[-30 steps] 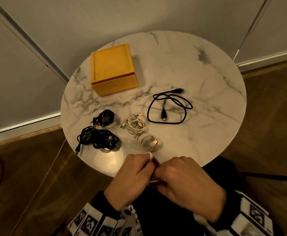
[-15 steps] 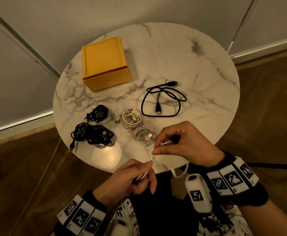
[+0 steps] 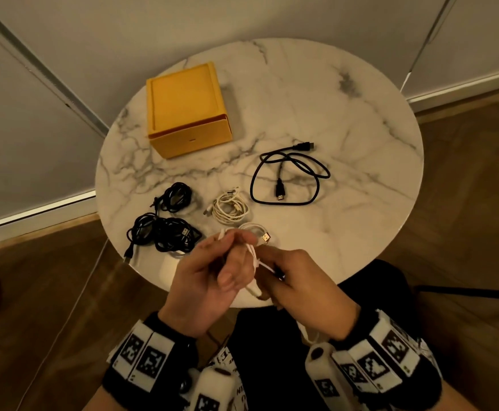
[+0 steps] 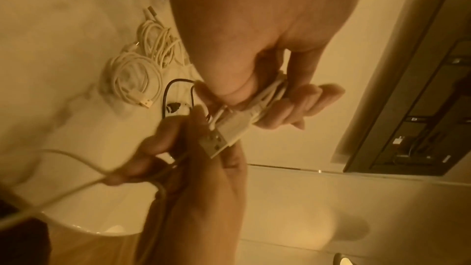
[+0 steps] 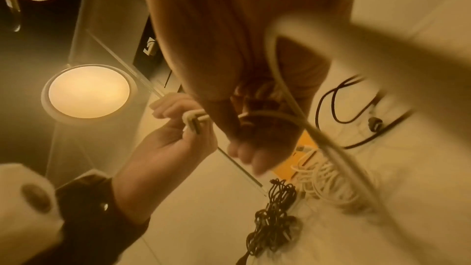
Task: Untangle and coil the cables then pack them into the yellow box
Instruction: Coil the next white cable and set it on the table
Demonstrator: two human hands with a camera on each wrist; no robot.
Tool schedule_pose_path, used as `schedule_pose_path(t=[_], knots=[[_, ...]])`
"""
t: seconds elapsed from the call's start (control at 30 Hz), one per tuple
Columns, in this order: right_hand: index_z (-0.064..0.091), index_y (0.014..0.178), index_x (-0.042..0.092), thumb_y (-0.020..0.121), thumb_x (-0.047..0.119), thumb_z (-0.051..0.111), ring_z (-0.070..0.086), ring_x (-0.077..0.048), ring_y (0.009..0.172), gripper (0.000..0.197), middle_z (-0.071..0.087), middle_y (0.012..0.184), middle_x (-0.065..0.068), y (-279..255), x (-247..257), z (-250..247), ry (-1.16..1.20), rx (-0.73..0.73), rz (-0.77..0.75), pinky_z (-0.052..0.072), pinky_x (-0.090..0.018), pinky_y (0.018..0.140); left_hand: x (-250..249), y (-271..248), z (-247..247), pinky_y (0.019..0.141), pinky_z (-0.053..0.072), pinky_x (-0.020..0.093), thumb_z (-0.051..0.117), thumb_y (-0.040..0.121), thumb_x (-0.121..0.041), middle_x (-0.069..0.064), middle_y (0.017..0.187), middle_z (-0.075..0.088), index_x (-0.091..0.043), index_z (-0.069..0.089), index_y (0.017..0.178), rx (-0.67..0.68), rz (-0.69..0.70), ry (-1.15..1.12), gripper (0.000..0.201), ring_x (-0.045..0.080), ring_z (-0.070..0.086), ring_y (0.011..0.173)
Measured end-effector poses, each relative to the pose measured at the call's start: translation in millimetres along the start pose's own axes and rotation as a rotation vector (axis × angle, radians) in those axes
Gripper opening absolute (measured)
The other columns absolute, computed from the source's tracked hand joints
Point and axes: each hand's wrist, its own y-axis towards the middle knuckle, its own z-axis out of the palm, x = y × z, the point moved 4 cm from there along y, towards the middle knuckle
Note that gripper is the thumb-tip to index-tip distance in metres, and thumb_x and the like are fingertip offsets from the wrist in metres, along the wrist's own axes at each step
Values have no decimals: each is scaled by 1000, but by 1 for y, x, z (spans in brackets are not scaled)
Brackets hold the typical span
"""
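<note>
Two hands work a white cable (image 3: 254, 259) just off the desk's (image 3: 360, 232) near edge in my head view. My left hand (image 3: 209, 277) has its grip clamped on the bundled loops, my right hand (image 3: 298, 280) pinches the free run, so one anchors while the other feeds, I judge. Four cables already lie coiled near that edge: two black bundles (image 3: 165, 232) toward the left side, two white coils (image 3: 230, 207) beside them. A loose black cable (image 3: 286, 176) sprawls mid-desk, not yet coiled. At the far left edge sits the yellow box (image 3: 187, 109), lid on, nothing packed in it yet.

From the left wrist I see the left fingers (image 4: 305, 98) curled round several white strands, with the USB plug (image 4: 219, 142) sticking out below them. The right fingers (image 4: 163, 142) hold the trailing length, which runs off to the lower left.

From the right wrist, blurred, the white cable arcs close past the lens toward both hands. A ceiling lamp (image 5: 88, 92) glows behind.
</note>
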Motion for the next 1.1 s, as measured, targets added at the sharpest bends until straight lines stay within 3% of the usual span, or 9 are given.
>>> schedule_pose_path(t=[0.07,0.2,0.37,0.5,0.57,0.67,0.83,0.97,1.1], knots=[[61,93,28,92,16,49,63,-9,60,17,66,65,4,-1,-2,5,-10,51,28,53,-38,67,-5,1,0,51,38,22,43,94,-13,2,53,54,8,63,102,-87,70,-11,30,11,48,49],[66,94,16,93,11,50,66,-9,67,16,69,73,5,-3,-8,15,-49,118,93,53,-38,73,-8,2,-2,57,46,23,36,90,-12,8,60,54,4,69,96,-298,221,47,37,16,50,55],[65,98,16,95,14,52,68,-9,62,13,72,70,0,-8,-1,18,-49,170,106,55,-37,73,-8,7,-7,69,50,24,39,93,-15,13,73,58,8,59,105,-361,339,110,33,20,55,69],[64,106,22,88,14,61,60,0,63,20,62,67,14,-12,6,16,-111,182,52,49,-17,68,-12,9,-13,72,52,24,40,92,-12,14,78,64,9,55,108,-365,456,192,31,21,60,75],[62,113,27,85,11,63,52,3,63,32,55,69,19,-14,7,14,-158,185,35,40,-10,66,-14,9,-13,74,52,26,36,94,-8,14,81,68,9,55,109,-339,480,362,29,21,64,77],[64,112,27,84,10,63,58,-4,72,32,62,79,12,-14,8,6,-150,167,22,49,-25,73,-13,6,-11,78,51,27,38,97,-7,12,89,71,6,59,108,-287,417,846,27,24,67,82],[68,89,16,81,13,69,61,-9,73,9,66,79,6,-10,12,-20,-138,59,-43,48,-37,72,-3,3,-9,72,49,14,46,96,-30,-5,103,70,-14,68,101,18,204,1636,28,3,64,91],[73,94,23,79,5,69,60,0,76,24,61,82,23,-12,14,-26,-126,97,-89,48,-18,72,-2,6,-6,59,40,22,42,98,-30,-8,69,58,-17,55,72,134,97,1732,31,7,56,65],[71,103,21,77,0,67,49,13,78,33,51,89,25,-13,11,-25,-224,119,-149,39,-8,75,-2,6,-4,49,26,21,52,76,-22,-9,57,40,-27,35,63,213,24,1858,21,12,39,55]])
